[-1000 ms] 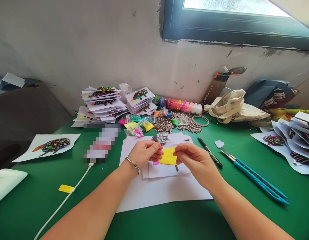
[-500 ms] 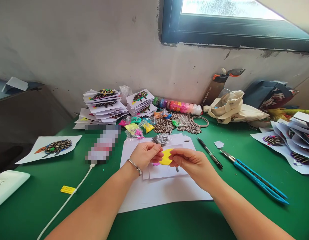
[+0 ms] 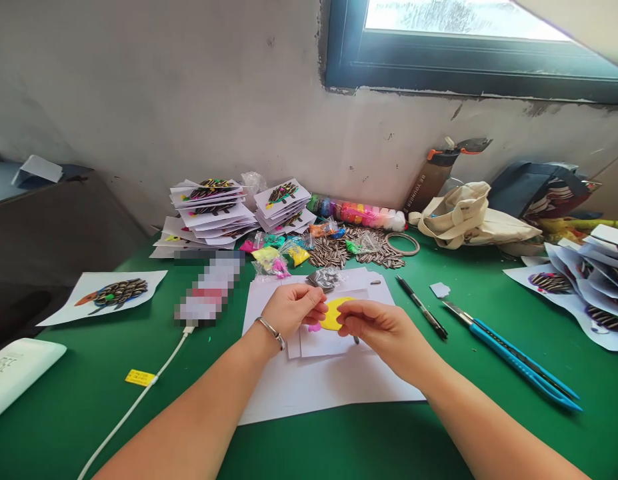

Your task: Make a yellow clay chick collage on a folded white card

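Observation:
A flattened piece of yellow modelling clay [image 3: 333, 316] is held between my two hands above white paper sheets [image 3: 309, 393]. My left hand [image 3: 295, 310] pinches its left edge, with the fingers curled in. My right hand [image 3: 371, 323] grips the right edge between thumb and fingers. Beneath the hands, a pink bit of clay [image 3: 314, 327] shows on the top sheet, partly covered. A small clear bag of dark material [image 3: 325, 278] lies just beyond the fingers.
Sunflower seeds [image 3: 331, 250], bagged clay [image 3: 266, 257] and stacked seed pictures [image 3: 213, 213] stand at the back. To the right lie a pen [image 3: 423, 308] and a blue utility knife [image 3: 521, 360], blade out. A white cable [image 3: 133, 403] crosses the left side.
The yellow clay looks slightly rounder and has shifted a little in my fingers. Both hands stay in nearly the same place; the whole view has moved slightly.

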Tool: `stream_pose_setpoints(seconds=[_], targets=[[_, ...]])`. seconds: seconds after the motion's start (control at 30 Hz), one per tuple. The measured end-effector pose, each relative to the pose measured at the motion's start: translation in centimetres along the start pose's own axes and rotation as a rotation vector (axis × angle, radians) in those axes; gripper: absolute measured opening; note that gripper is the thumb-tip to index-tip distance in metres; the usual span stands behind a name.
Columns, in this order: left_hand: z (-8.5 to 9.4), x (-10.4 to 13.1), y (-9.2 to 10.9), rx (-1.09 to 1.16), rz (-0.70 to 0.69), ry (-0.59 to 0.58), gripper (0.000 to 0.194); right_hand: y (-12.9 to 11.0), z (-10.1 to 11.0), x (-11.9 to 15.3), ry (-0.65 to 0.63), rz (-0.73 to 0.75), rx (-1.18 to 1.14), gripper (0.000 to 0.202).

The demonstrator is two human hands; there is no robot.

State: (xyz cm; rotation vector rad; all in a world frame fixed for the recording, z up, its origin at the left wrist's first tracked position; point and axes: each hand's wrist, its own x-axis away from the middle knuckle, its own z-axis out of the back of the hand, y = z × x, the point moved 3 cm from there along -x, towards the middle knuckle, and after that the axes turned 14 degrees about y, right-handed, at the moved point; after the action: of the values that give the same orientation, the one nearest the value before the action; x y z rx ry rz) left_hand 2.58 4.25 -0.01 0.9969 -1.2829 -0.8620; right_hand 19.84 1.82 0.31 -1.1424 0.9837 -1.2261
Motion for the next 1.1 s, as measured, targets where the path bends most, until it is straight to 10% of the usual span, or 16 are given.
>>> stream_pose_setpoints(seconds=[0.7, 1.1], targets=[[0.0, -0.2, -0.2, 0.009, -0.009, -0.019, 0.048, -0.4, 0.0, 0.1, 0.026, -0.007, 0.079, 0.023], [-0.1, -0.2, -0.4, 0.001, -0.023, -0.024, 0.046, 0.6, -0.7, 0.4, 0.048, 0.518, 0.654, 0.022]])
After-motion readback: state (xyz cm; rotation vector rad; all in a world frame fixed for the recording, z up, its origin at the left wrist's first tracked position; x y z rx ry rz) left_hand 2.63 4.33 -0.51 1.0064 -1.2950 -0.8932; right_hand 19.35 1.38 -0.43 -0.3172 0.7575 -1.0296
